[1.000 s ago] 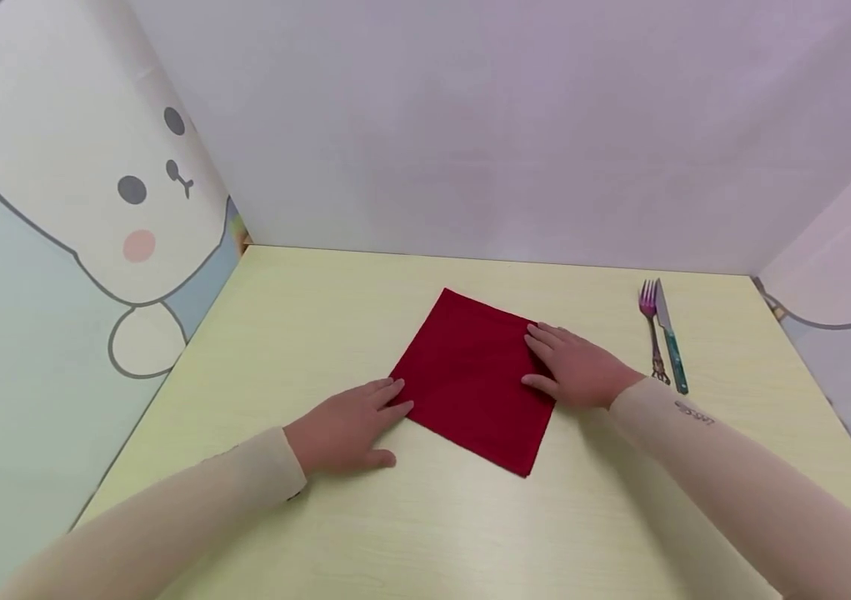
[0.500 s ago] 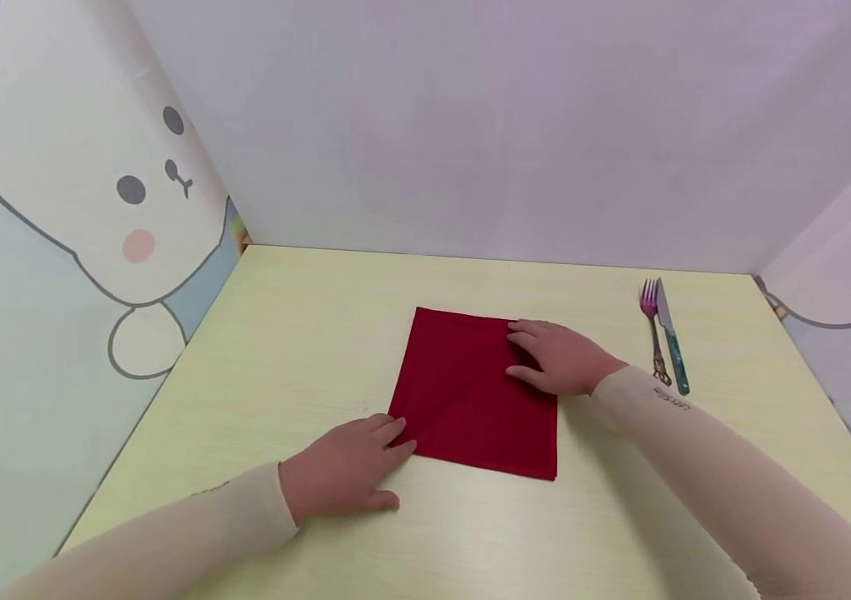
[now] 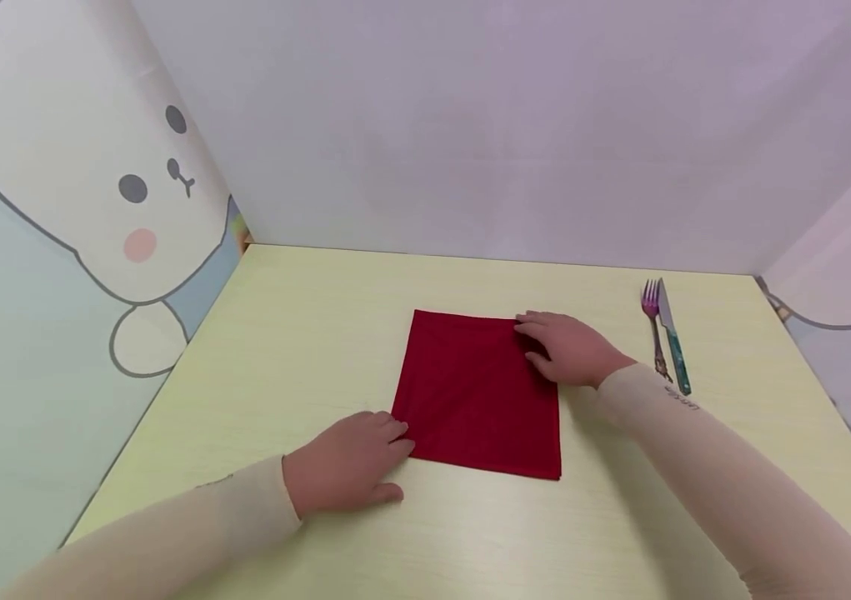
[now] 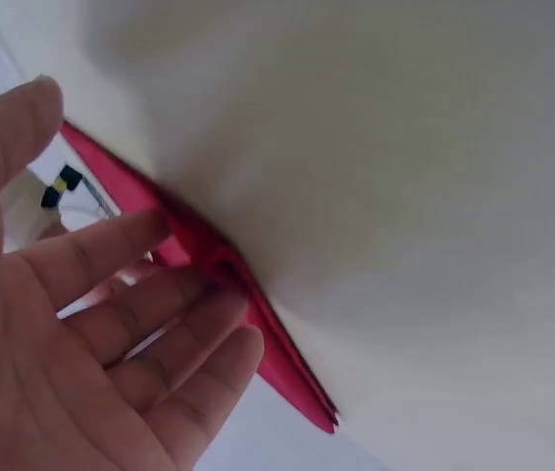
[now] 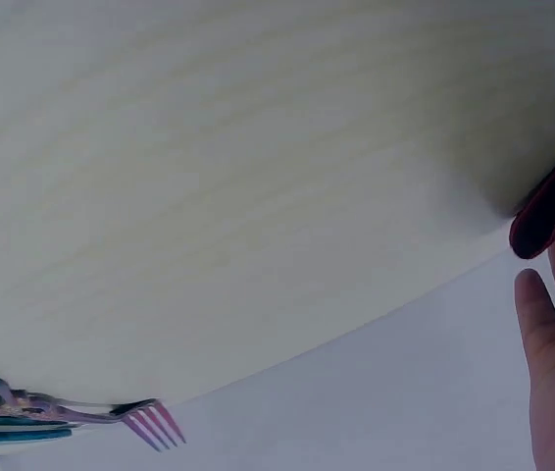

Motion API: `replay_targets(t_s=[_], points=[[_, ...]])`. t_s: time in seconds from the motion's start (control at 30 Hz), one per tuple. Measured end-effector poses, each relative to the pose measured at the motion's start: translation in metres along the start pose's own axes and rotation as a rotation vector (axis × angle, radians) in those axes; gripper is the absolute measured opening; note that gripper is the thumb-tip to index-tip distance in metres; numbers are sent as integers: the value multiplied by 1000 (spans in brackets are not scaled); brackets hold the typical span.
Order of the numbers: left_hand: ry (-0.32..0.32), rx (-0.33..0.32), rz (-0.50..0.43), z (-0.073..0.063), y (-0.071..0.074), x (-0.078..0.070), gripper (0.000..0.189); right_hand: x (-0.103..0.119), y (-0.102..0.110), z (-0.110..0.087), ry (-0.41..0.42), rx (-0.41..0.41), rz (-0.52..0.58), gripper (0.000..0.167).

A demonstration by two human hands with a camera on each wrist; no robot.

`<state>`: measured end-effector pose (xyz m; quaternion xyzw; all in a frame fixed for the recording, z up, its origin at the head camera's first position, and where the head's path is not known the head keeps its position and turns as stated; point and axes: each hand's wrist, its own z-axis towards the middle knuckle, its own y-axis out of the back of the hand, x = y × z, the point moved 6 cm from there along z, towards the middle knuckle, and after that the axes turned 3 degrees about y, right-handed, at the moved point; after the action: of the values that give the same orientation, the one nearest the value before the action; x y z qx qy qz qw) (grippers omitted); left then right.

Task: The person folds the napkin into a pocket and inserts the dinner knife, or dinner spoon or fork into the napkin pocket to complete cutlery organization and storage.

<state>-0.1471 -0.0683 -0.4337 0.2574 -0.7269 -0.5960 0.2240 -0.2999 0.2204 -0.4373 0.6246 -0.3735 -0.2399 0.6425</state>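
Note:
A folded red cloth napkin (image 3: 470,400) lies flat on the table, its sides roughly square to the table edges. My left hand (image 3: 350,462) rests at the napkin's near left corner, fingertips on the cloth and thumb apart on the table. In the left wrist view the fingers (image 4: 130,314) reach to the napkin's layered edge (image 4: 287,383), extended and slightly bent. Over the far right corner lies my right hand (image 3: 571,348), fingers loosely extended on the cloth. The right wrist view shows the napkin's rounded fold (image 5: 542,221) beside those fingertips (image 5: 532,294).
To the right of the napkin, a fork (image 3: 655,329) and a green-handled knife (image 3: 674,337) lie side by side on the pale wooden table (image 3: 305,333). A white curtain-like backdrop (image 3: 470,142) stands behind, with printed cartoon panels (image 3: 57,208) at the sides.
The napkin has turned counterclockwise from a diamond to a squarer position. My left hand came nearer with its corner. Over the last half second, the right hand shifted slightly right.

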Motion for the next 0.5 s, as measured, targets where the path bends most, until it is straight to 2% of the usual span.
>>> replay_targets(t_s=[0.13,0.27,0.4,0.5], points=[[84,22,-153,23,13,28,45,-18,9,0,-89,-49,58,45],[207,36,-280,52,24,69,45,-36,10,0,-179,-59,174,39],[277,-15,-348,84,29,110,45,-46,8,0,-227,-55,265,36],[314,-69,-395,105,30,134,45,-50,5,1,-237,-51,294,33]])
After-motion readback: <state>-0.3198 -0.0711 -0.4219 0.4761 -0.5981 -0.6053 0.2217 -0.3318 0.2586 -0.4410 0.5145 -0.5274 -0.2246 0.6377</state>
